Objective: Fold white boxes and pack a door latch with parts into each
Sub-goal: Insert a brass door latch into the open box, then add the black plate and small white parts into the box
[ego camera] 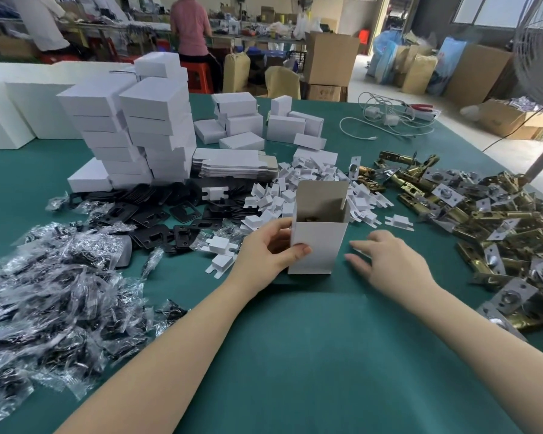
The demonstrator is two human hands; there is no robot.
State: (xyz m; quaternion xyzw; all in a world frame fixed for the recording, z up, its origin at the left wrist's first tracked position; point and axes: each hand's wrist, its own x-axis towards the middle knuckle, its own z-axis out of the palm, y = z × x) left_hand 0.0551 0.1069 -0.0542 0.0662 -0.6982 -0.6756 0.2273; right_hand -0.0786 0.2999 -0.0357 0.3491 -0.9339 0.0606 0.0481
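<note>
A green surface [295,339] is seen from above, crowded with packing stock. At the far left, a heap of clear plastic parts bags [54,296] is spread toward the near edge, and black strike plates [157,214] are scattered just beyond it. Behind these, closed white boxes are stacked in tall, leaning columns [138,130], with flat unfolded blanks [235,166] laid beside their base. A pile of small white card inserts [295,189] is heaped near the middle. In front of that pile, one open white box [318,236] is stood upright on the surface, its top flaps raised and something brass-coloured just visible inside. The box is held by the left hand [264,255], whose grip is closed around the box's left wall, thumb on the front face. The right hand [389,261] is laid flat just beside the box, its grip wide and holding nothing. To the right, brass door latches [483,220] are piled thickly. The tall, narrow box could be tipped if the hold is loosened or the right hand knocks it, and its contents spilled. The raised flaps could be creased if the box is closed over a latch that is not fully seated. The leaning stacks could be toppled by a careless reach, and bags could be swept off the near edge by the left forearm.
</note>
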